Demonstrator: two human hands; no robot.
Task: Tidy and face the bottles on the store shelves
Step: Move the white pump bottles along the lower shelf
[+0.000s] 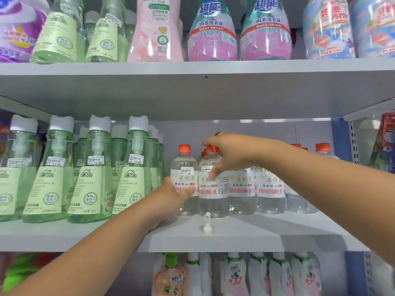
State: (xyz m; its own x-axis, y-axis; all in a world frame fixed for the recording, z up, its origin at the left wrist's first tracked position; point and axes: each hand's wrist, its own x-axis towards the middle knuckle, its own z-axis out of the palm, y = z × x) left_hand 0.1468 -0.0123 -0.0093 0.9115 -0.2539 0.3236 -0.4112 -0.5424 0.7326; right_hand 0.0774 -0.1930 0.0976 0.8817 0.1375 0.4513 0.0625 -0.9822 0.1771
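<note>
Clear bottles with orange caps and white labels stand in a row on the middle shelf (235, 236). My left hand (171, 197) grips the lower body of the leftmost clear bottle (184, 165). My right hand (229, 154) reaches over from the right and holds the second clear bottle (210, 197) at its shoulder, thumb on the price sticker. More clear bottles (270, 189) stand to the right, partly hidden behind my right arm.
Green laundry bottles (89, 178) with white caps fill the left of the middle shelf. A small white cap piece (207, 223) lies on the shelf in front of the clear bottles. Pink, teal and blue bottles (212, 33) line the shelf above; pouches (235, 274) hang below.
</note>
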